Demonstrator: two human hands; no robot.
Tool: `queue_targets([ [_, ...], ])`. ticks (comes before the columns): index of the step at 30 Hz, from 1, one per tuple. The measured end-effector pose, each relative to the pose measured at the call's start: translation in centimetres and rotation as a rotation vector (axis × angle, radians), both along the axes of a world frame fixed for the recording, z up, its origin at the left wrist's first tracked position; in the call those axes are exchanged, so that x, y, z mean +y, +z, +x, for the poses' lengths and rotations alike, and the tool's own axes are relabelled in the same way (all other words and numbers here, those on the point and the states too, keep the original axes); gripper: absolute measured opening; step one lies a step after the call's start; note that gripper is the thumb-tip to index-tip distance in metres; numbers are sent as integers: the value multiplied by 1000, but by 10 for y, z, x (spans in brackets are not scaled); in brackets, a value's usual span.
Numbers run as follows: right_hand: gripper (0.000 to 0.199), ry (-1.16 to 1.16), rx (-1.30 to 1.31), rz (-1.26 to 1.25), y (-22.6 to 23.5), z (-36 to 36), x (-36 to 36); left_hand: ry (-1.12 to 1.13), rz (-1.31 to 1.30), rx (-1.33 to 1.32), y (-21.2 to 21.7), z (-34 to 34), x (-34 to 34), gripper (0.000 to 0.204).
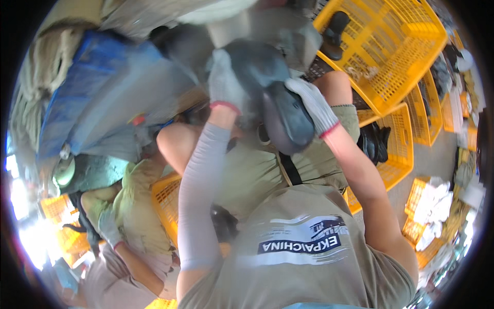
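Note:
My right hand [312, 104], in a white knit glove with a red cuff, grips the side of a black shoe [290, 121] whose rounded end points down toward my lap. My left hand [225, 81], gloved alike and blurred by motion, is closed against the left side of a dark, smooth shoe-like piece [257, 62]. That piece meets the upper end of the shoe; whether the two are joined I cannot tell. Both are held above my knees, in front of a blurred grey work surface.
A yellow crate [383, 98] with a dark shoe [337, 33] stands at upper right. Below it, another yellow crate [404, 149] holds black shoes [373, 141]. Blue sheeting [87, 87] covers something at left. A co-worker's gloved hand [109, 226] shows at lower left.

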State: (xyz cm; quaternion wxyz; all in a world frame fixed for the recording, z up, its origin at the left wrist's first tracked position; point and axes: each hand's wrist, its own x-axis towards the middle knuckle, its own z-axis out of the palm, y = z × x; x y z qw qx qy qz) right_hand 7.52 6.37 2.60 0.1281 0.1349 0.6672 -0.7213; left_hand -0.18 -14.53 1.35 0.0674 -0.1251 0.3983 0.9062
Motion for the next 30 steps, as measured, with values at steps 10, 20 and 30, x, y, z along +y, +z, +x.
queue_targets([
  [10, 51, 454, 233, -289, -25, -61, 75, -456, -943, 356, 26, 45, 41, 91],
  [20, 28, 321, 397, 187, 50, -42, -35, -109, 290, -66, 1, -10, -26, 69],
  [30, 32, 243, 240, -19, 35, -13, -38, -220, 363, -54, -4, 9, -29, 72],
])
